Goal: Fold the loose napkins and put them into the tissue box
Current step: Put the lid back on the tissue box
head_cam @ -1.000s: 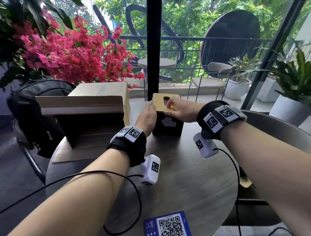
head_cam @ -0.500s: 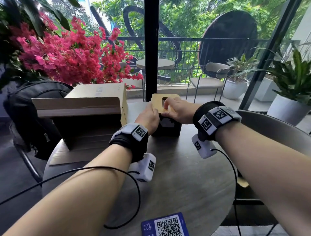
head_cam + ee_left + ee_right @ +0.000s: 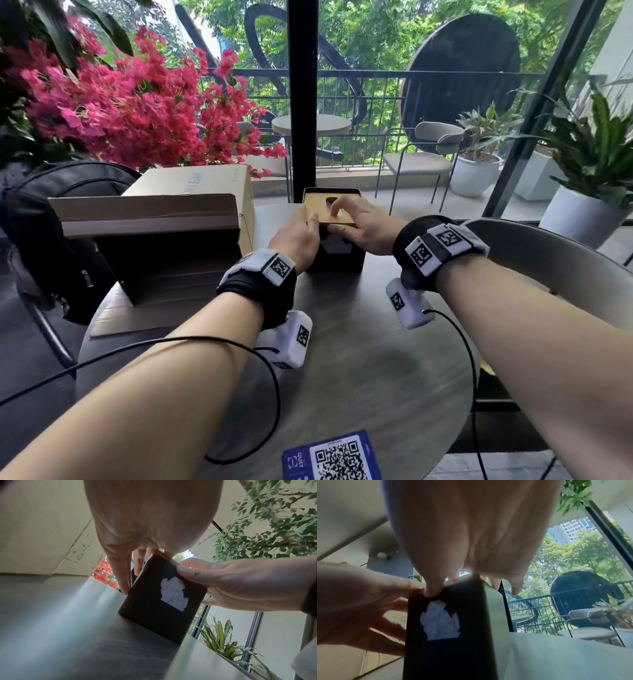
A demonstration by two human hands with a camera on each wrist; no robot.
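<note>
A black tissue box [image 3: 337, 255] stands at the far side of the round table [image 3: 342, 370]. Its wooden lid [image 3: 317, 205], with an oval hole, lies almost flat in the box top. My left hand [image 3: 297, 236] holds the box's left side, thumb at the lid's near-left corner. My right hand [image 3: 361, 224] pinches the lid, one finger in the hole and the thumb on the near edge. Both wrist views show white napkin paper [image 3: 173, 592] [image 3: 441, 622] through a cut-out in the box front [image 3: 154, 615] [image 3: 447, 658]. No loose napkin is in view.
An open cardboard box [image 3: 154, 236] stands left of the tissue box, a black backpack [image 3: 51, 240] behind it. A blue QR card [image 3: 334, 459] lies at the table's near edge. A chair back [image 3: 548, 270] curves at the right; pink flowers [image 3: 137, 102] hang at the back left.
The wooden lid was tilted up over the box; it has come down and now sits nearly flat in the top. Both hands stayed on the box.
</note>
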